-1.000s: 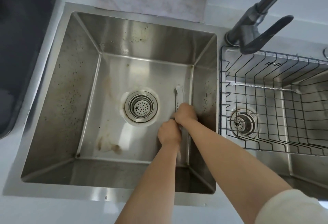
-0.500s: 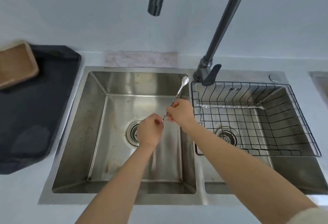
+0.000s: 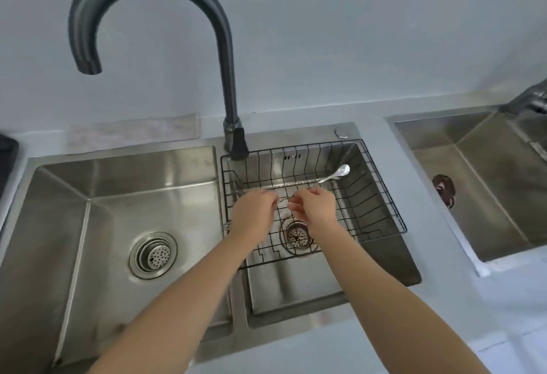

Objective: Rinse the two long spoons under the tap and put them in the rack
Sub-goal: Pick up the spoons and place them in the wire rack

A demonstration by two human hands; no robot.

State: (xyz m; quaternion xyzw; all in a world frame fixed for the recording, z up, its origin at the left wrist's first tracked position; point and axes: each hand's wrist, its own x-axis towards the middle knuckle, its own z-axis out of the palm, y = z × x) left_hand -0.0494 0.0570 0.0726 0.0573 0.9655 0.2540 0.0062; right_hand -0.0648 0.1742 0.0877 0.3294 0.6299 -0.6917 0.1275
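Note:
My left hand and my right hand are over the black wire rack in the right basin. Together they pinch one long spoon. The left pinches its handle end and the right its middle, with the bowl pointing to the rack's far right. The spoon is low, just above the rack's wires. A second long spoon with a twisted handle lies across the rack behind my hands. The dark curved tap rises behind the rack, its spout over the left basin. No water shows.
The left basin with its round drain lies beside the rack. A separate sink sits at the far right with a dark object on its wall. A dark mat shows at the left edge.
Both hands picked the spoon up from the left basin's floor, lifted it, and carried it right to over the rack. My view swung to the right.

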